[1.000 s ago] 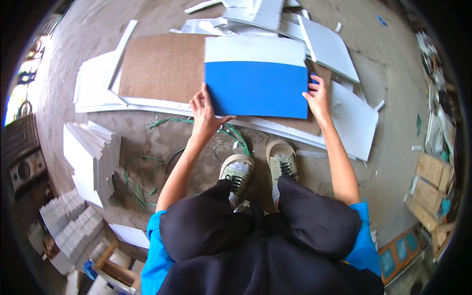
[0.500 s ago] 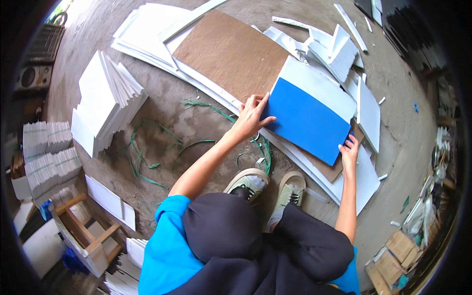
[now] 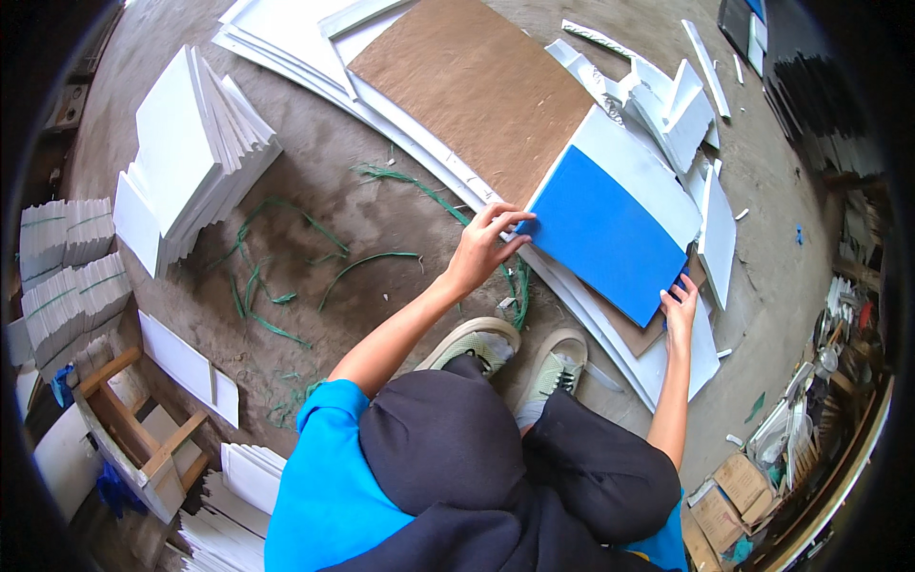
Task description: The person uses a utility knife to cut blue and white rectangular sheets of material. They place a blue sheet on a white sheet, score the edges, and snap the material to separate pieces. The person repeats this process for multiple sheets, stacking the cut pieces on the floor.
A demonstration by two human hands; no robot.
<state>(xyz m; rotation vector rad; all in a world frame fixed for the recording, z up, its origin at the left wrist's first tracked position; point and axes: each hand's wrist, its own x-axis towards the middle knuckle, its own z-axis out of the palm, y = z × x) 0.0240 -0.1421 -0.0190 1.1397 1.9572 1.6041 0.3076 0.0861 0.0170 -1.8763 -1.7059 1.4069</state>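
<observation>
A flat blue sheet (image 3: 610,240) lies aslant over a white sheet (image 3: 634,167) and a brown board (image 3: 481,81), on top of a low stack of white panels. My left hand (image 3: 481,250) pinches its left corner between bent fingers and thumb. At the right corner my right hand (image 3: 679,315) has its fingers curled round the blue edge. Beneath the blue sheet's near edge a strip of another brown board (image 3: 629,329) shows. How far each hand's fingers reach under the sheet is hidden.
Broken white pieces (image 3: 672,110) lie beyond the stack. Folded white sheets (image 3: 191,157) stand at the left, near tangled green strapping (image 3: 253,286) on the floor. A wooden frame (image 3: 152,443) and tied bundles (image 3: 76,291) sit lower left; cardboard pieces (image 3: 729,500) lie lower right.
My left hand has slid back along the blue sheet's left edge to its near corner. The right hand keeps to the right corner. The whole view has shifted slightly.
</observation>
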